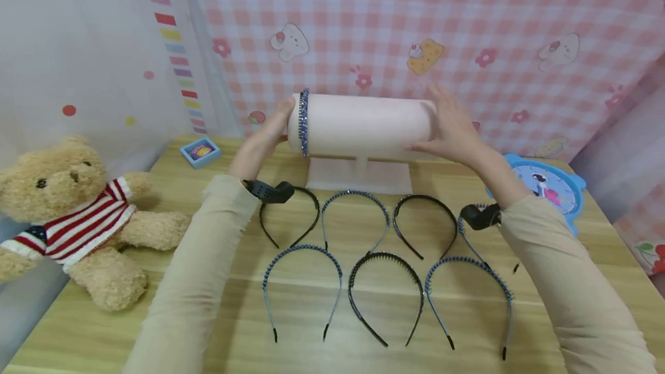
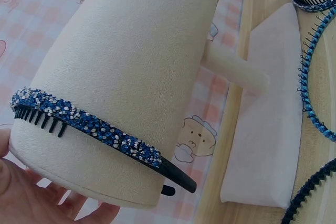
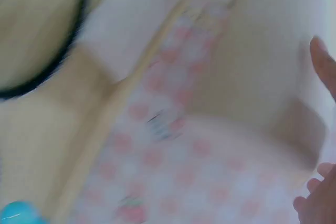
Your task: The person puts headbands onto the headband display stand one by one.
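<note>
A cream padded roll on a stand, a headband display stand (image 1: 363, 126), is at the back of the table. Around its left end sits a toothed headband (image 2: 89, 124) covered in blue and silver glitter. Against that same end rests my left hand (image 1: 270, 128), fingers reaching past the rim, partly hidden behind the roll. At the opposite end, my right hand (image 1: 454, 128) has thumb and fingers spread beside the roll; whether it touches is unclear in the blurred right wrist view. Several blue and black headbands (image 1: 303, 247) lie in two rows in front of the stand.
A teddy bear (image 1: 78, 218) in a striped sweater sits at the table's left. A small blue box (image 1: 200, 152) is near the back left corner. Behind my right forearm lies a blue clock (image 1: 550, 186). A pink checked curtain (image 1: 395, 27) hangs behind the table.
</note>
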The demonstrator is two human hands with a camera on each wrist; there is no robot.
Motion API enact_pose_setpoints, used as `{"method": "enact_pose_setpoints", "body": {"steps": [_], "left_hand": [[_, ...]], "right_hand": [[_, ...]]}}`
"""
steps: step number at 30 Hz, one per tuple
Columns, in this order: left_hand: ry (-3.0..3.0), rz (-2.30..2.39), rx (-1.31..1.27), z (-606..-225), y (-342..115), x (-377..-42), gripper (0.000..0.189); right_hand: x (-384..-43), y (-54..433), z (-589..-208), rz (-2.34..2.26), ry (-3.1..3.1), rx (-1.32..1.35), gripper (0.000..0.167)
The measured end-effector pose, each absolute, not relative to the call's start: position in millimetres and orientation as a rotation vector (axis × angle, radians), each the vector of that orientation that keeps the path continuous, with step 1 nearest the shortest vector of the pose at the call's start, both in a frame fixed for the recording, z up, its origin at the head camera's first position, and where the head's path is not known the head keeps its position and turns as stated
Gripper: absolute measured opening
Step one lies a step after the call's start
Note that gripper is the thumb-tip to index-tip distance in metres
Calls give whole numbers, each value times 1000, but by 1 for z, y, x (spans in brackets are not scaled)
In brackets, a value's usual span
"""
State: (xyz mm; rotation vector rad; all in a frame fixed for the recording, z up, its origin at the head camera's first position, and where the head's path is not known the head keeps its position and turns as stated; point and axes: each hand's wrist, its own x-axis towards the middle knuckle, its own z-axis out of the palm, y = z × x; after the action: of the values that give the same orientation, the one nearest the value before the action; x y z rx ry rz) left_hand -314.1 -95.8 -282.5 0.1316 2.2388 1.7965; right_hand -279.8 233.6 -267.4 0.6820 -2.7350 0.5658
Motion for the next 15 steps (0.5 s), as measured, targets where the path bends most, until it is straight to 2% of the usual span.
{"method": "enact_pose_setpoints", "body": {"steps": [5,8,15], "left_hand": [[2243,1794,132,-280,-102,-316,63],[2246,1791,132,-280,-103,-317,62],[2243,1793,128,-281,-101,-317,60]], "right_hand": [[-273,271,-300,833,-2853,611,122],[-266,285,-322,906,-3063,580,117],[-247,316,-343,599,-3474,633,90]]}}
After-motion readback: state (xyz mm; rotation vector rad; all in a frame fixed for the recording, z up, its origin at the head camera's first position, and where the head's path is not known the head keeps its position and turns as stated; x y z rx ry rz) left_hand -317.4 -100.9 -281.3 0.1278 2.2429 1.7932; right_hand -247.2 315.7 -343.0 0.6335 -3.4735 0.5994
